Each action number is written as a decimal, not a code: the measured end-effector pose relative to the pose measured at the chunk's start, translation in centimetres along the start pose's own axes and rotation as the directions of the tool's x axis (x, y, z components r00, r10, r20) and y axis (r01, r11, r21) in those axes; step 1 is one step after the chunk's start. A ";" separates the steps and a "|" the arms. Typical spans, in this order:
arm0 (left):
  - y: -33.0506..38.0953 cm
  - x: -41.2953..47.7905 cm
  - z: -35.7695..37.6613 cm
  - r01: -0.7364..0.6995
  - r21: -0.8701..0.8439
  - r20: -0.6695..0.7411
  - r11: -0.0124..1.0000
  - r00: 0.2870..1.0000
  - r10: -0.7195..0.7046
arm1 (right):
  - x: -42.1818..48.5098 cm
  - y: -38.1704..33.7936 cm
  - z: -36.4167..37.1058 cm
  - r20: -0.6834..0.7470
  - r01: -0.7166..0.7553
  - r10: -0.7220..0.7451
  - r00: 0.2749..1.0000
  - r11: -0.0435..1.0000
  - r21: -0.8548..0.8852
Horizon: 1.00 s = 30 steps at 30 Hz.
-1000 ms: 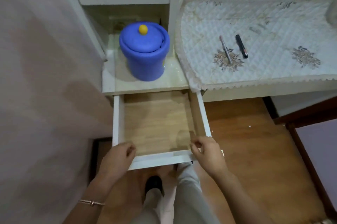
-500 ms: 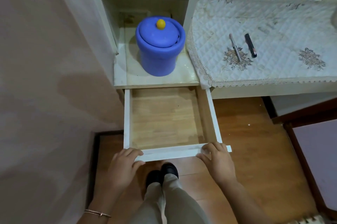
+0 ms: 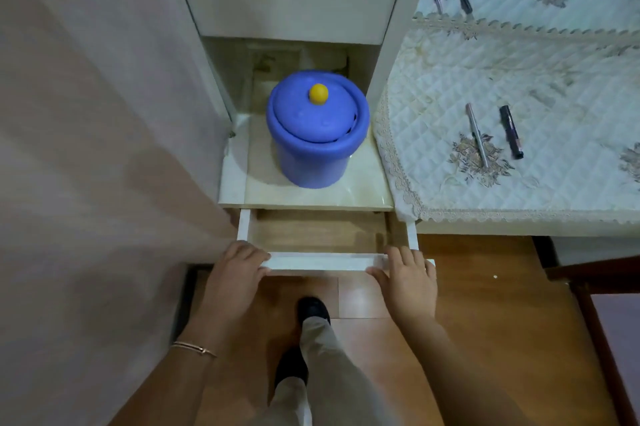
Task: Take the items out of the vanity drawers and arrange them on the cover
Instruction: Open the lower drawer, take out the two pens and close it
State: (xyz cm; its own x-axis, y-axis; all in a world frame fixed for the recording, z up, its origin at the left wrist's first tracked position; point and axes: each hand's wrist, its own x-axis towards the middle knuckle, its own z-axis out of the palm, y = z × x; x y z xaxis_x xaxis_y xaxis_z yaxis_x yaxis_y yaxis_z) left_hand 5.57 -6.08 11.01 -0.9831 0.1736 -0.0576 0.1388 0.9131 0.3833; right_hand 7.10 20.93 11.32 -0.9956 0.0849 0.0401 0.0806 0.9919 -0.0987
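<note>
The drawer (image 3: 325, 261) is held at its white front: the left end is gripped by the left hand (image 3: 239, 269), and the right end is pressed by the flat right hand (image 3: 408, 276). Beyond the drawer to the right, two pens (image 3: 478, 136) are laid on the cover (image 3: 433, 134).

Bare left hand (image 3: 239, 273), bare right hand (image 3: 408, 278), forearms bare. Thin metallic bracelet (image 3: 194, 348) on left wrist. Beige trousers (image 3: 332, 373), black shoes (image 3: 313, 311).
</note>
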 end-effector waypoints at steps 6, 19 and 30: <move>0.6 4.0 -1.0 0.024 0.140 -0.167 0.990 0.986 0.000 | 5.1 0.1 0.8 -0.177 0.067 -0.077 0.981 0.996 -0.060; 0.6 8.1 -1.0 0.166 0.146 -0.201 0.975 0.970 -0.135 | 9.4 -0.3 0.6 -0.159 0.043 -0.049 0.986 0.998 -0.040; 1.0 -0.3 -1.0 0.124 -0.116 0.139 0.985 0.984 -0.107 | -0.1 1.6 -3.0 0.215 -0.152 0.077 0.974 0.921 0.359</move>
State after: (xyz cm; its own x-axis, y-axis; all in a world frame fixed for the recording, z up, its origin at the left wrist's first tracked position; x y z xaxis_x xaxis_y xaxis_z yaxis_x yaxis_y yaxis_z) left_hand 5.92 -5.61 12.35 -0.9661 0.1244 -0.2262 0.0013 0.8785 0.4777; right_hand 7.49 22.81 14.16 -0.9734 0.1389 -0.1823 0.2087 0.8661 -0.4543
